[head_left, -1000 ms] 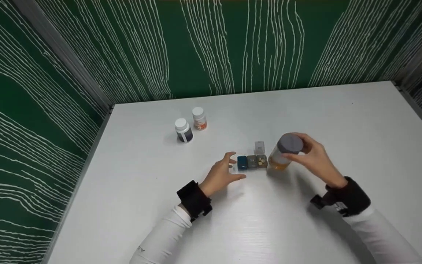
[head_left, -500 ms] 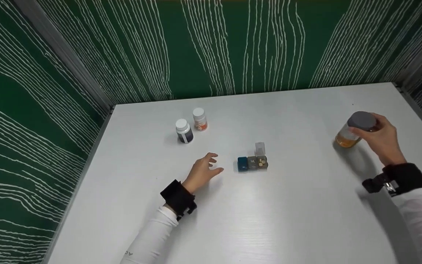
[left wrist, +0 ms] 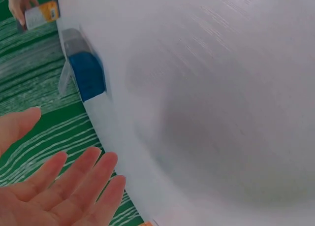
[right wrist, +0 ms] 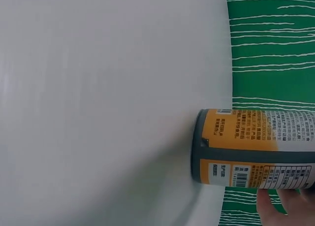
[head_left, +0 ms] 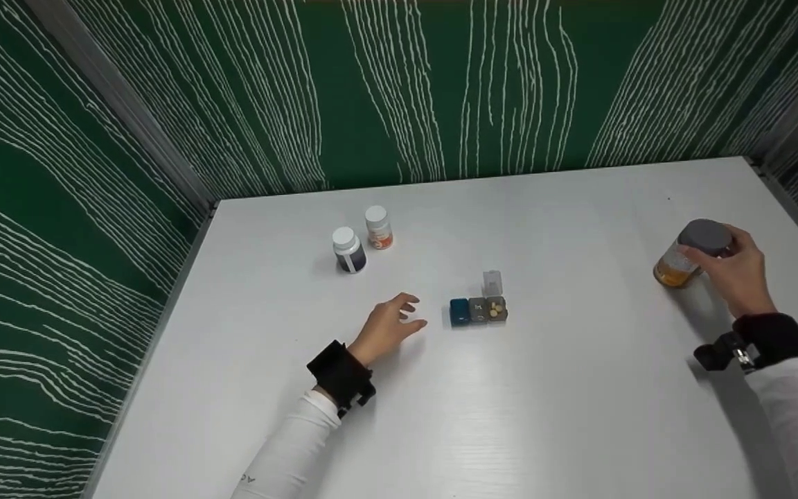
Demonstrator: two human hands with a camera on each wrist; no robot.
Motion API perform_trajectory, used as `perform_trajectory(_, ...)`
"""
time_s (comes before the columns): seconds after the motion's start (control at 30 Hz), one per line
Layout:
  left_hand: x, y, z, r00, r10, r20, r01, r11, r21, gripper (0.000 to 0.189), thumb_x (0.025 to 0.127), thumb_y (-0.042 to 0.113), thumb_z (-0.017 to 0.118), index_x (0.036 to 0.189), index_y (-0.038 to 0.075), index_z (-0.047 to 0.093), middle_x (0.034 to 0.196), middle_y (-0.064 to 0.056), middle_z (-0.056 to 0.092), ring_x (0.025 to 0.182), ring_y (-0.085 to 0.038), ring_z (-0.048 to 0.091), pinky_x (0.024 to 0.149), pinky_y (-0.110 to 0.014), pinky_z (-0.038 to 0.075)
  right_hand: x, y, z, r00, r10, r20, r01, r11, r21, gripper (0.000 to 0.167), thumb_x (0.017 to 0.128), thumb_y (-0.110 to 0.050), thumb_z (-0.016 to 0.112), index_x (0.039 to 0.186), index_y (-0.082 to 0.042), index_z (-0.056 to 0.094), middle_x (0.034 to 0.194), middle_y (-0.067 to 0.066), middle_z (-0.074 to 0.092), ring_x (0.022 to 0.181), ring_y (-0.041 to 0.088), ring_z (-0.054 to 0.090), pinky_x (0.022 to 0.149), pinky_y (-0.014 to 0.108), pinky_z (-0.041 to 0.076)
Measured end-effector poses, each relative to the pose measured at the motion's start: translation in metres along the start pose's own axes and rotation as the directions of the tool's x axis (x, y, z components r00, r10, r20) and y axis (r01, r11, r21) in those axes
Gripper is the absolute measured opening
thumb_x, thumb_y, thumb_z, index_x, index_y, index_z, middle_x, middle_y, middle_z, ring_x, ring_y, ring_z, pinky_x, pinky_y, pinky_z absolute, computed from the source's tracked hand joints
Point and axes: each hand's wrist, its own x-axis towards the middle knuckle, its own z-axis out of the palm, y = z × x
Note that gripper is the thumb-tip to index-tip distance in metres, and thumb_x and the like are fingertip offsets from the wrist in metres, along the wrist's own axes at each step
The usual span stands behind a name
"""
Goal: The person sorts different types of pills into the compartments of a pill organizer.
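My right hand grips a jar near its grey lid, at the right of the table. In the right wrist view the jar shows an orange and white printed label with a dark stripe. My left hand holds nothing; its fingers are spread and relaxed, left of a small pill organizer. This organizer has a blue compartment and two grey ones. Its right compartment has the clear lid raised, with several pale pills inside.
Two white-capped bottles stand at the back left of the white table: one with a dark label, one with an orange label. Green walls with white lines border the table's back and sides.
My right hand has carried the jar from beside the pill organizer to the right, then slightly down and further right. My left hand has drawn back left from the organizer.
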Motion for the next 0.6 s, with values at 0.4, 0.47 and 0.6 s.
perform_trajectory(0.4,0.012,0.02,0.01,0.998,0.06,0.026,-0.062,0.997,0.056,0.039,0.081,0.014,0.063,0.114,-0.002,0.052,0.108,-0.02,0.057,0.099,-0.032,0.055,0.082,-0.037,0.044,-0.025,-0.046,0.007,0.998,-0.015,-0.055,0.015,1.0,0.005,0.084,0.085,-0.035,0.054,0.141,-0.013,-0.005,0.146,0.017,-0.005,0.134,0.022,-0.004,0.107,0.039,0.007)
perform_trajectory(0.47,0.017,0.025,0.014,0.998,0.056,0.033,-0.059,0.993,0.099,0.039,0.081,0.014,0.064,0.115,-0.001,0.052,0.11,-0.019,0.057,0.101,-0.03,0.054,0.084,-0.037,0.043,-0.036,-0.059,0.016,0.985,-0.086,-0.147,0.091,0.996,0.024,0.075,0.087,-0.031,0.052,0.141,-0.013,0.004,0.146,0.014,0.002,0.134,0.016,0.0,0.107,0.033,0.005)
perform_trajectory(0.6,0.026,0.038,0.025,0.997,0.053,0.064,-0.065,0.977,0.203,0.043,0.08,0.017,0.065,0.118,0.001,0.051,0.114,-0.015,0.055,0.105,-0.025,0.051,0.087,-0.032,0.041,-0.056,-0.084,0.047,0.94,-0.283,-0.188,0.296,0.954,0.04,0.06,0.088,-0.018,0.051,0.138,-0.006,0.019,0.142,0.014,0.019,0.131,0.014,0.016,0.105,0.028,0.012)
